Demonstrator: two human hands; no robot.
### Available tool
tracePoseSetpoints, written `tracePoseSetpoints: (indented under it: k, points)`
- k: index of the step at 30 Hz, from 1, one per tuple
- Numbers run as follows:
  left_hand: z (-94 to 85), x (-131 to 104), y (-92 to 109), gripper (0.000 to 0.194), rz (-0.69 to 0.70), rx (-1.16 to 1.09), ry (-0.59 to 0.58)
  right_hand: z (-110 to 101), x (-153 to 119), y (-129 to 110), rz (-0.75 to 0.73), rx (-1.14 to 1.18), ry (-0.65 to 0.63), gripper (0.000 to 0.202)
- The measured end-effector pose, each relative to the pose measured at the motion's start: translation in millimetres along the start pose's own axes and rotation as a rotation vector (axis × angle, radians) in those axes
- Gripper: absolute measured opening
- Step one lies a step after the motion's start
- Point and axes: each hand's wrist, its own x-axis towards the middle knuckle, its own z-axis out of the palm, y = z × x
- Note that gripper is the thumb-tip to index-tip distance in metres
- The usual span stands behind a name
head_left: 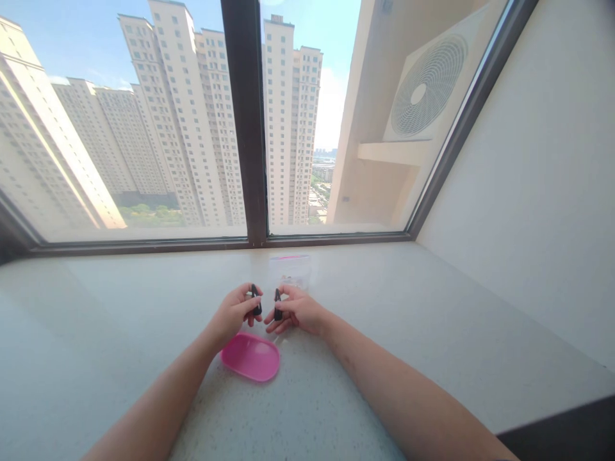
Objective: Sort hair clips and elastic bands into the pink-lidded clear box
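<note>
Between its thumb and fingers, my left hand (pixel 236 308) pinches a small black clip (pixel 256 299), held nearly upright. A second black clip (pixel 277 305) is pinched by my right hand (pixel 298 308), a short gap to the right of the first. Both hands are above the pale speckled surface. A pink oval tray (pixel 250 358) lies just below my left hand, nearer to me. Behind my right hand lies a clear zip bag (pixel 291 266) with a pink strip along its top; small items inside are too tiny to make out.
The pale sill (pixel 120 307) runs up to a dark window frame (pixel 247 128). A white wall (pixel 542 160) rises on the right, and a dark edge (pixel 567 426) shows at the lower right. Tall buildings stand outside the glass.
</note>
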Motion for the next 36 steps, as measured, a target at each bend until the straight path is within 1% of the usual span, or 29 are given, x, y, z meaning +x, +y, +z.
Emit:
tracePoseSetpoints:
  k: [2, 4, 9, 13, 17, 21, 25, 29, 32, 36]
  points:
    - [-0.2, -0.4, 1.4, 0.029, 0.027, 0.014, 0.028, 1.4, -0.2, 0.3, -0.013, -0.004, 0.011, 0.041]
    - [-0.3, -1.2, 2.9, 0.030, 0.041, 0.011, 0.031, 2.7, -0.5, 0.1, -0.024, -0.001, 0.012, 0.042]
    - [-0.5, -3.9, 4.4, 0.032, 0.043, 0.024, 0.007, 2.9, -1.0, -1.2, -0.006, -0.005, -0.003, 0.043]
    - [-0.2, -5.0, 4.3, 0.034, 0.071, -0.010, -0.008, 1.5, -1.9, -1.6, -0.006, 0.009, -0.030, 0.042]
    - [-0.6, -3.3, 1.9, 0.033, 0.080, 0.017, -0.013, 0.1, -2.1, -0.7, -0.015, 0.012, -0.022, 0.041]
    - [0.1, 0.9, -4.2, 0.032, 0.089, 0.088, -0.038, -0.9, -0.8, 0.5, -0.044, 0.018, -0.004, 0.041]
    - [2.5, 2.1, -7.4, 0.029, 0.104, 0.091, -0.076, 0.1, -1.1, 0.6, -0.082, -0.006, 0.008, 0.044]
    - [4.6, -0.7, -6.3, 0.029, 0.100, 0.104, -0.104, 0.2, -3.3, -0.5, -0.086, -0.032, -0.026, 0.047]
    - [5.2, -1.6, -4.6, 0.031, 0.086, 0.081, -0.111, -1.1, -4.5, -1.9, -0.071, -0.026, -0.060, 0.050]
    - [2.9, -0.9, -2.4, 0.042, 0.055, 0.004, -0.089, -2.8, -4.6, -3.5, -0.040, -0.017, -0.051, 0.050]
